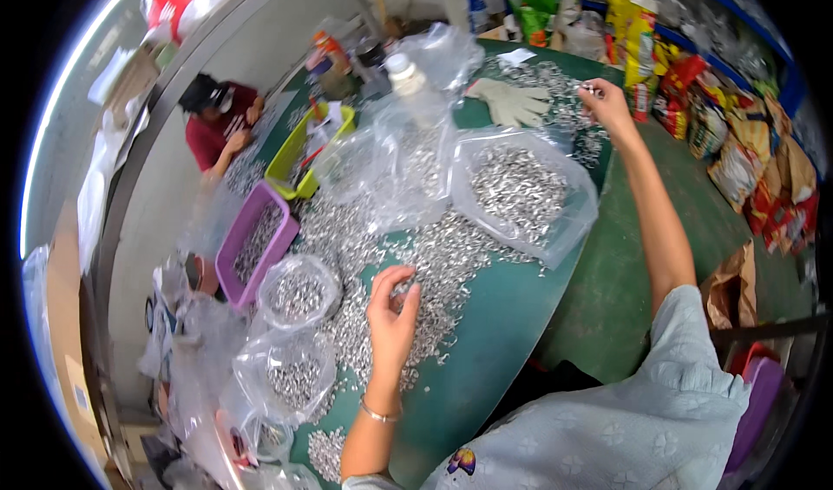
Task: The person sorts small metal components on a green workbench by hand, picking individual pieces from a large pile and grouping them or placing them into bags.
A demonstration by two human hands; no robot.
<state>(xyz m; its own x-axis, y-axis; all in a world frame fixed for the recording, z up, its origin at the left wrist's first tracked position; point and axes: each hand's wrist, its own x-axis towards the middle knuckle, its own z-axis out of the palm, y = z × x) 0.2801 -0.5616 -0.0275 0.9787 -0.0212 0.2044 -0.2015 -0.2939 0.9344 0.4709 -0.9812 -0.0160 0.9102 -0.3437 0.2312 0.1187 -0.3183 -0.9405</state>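
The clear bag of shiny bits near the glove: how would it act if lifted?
The bag would probably sag and fold, as its thin film looks creased. It may be heavy for its size, since the many shiny bits heaped inside look like metal. Its wide mouth seems open, so tilting could spill some onto the table.

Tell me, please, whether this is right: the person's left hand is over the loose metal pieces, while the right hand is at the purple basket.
Not quite: the right hand is not at the purple basket; the head view shows it far off to the right, near the pale glove. The left hand is indeed over the loose metal pieces.
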